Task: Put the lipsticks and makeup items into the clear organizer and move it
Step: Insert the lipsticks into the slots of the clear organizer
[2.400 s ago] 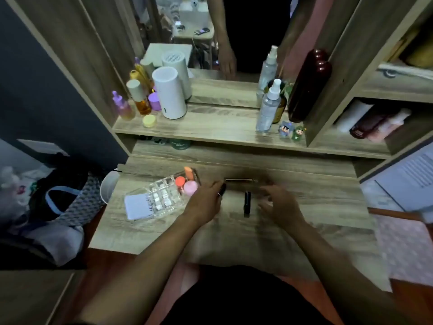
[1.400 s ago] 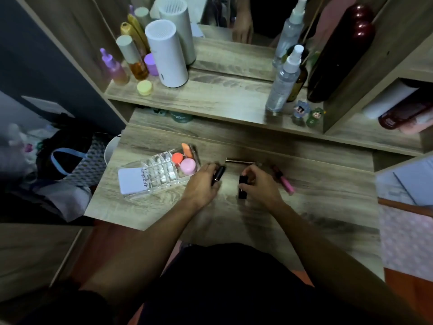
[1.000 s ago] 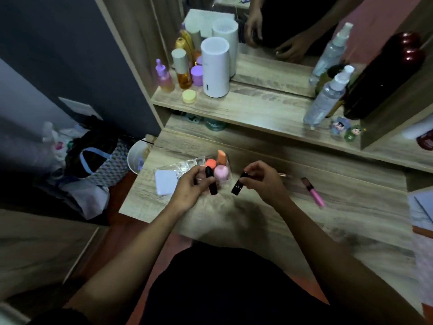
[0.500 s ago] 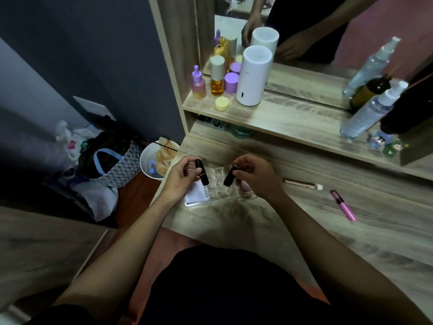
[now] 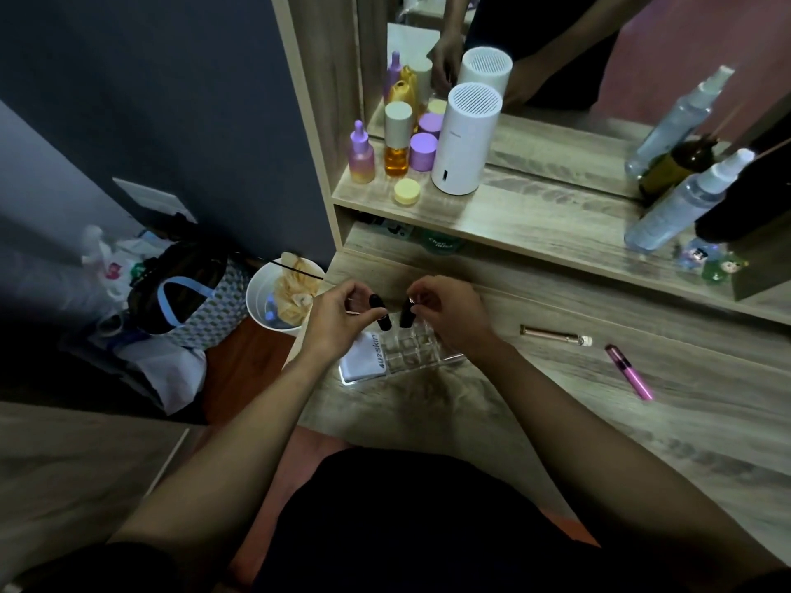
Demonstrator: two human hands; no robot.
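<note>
The clear organizer (image 5: 411, 357) sits on the wooden desk near its left edge, with a white label reading "4U2skin" at its left end. My left hand (image 5: 336, 321) grips a black lipstick (image 5: 380, 312), held upright over the organizer's left compartments. My right hand (image 5: 449, 312) grips a second black lipstick (image 5: 406, 315) just beside it, its lower end at the grid. The sponges in the organizer are hidden behind my right hand. A gold slim tube (image 5: 554, 335) and a pink lip gloss (image 5: 629, 371) lie on the desk to the right.
The shelf above holds a white cylinder (image 5: 464, 139), purple and amber bottles (image 5: 398, 143), a yellow jar (image 5: 406, 192) and spray bottles (image 5: 680, 203). A mirror stands behind. A white bin (image 5: 274, 301) and bags (image 5: 184, 293) sit on the floor left of the desk.
Both hands picked up black lipsticks from the desk and carried them left over the organizer. In the last half second they lowered slightly toward the compartments. The camera swung left.
</note>
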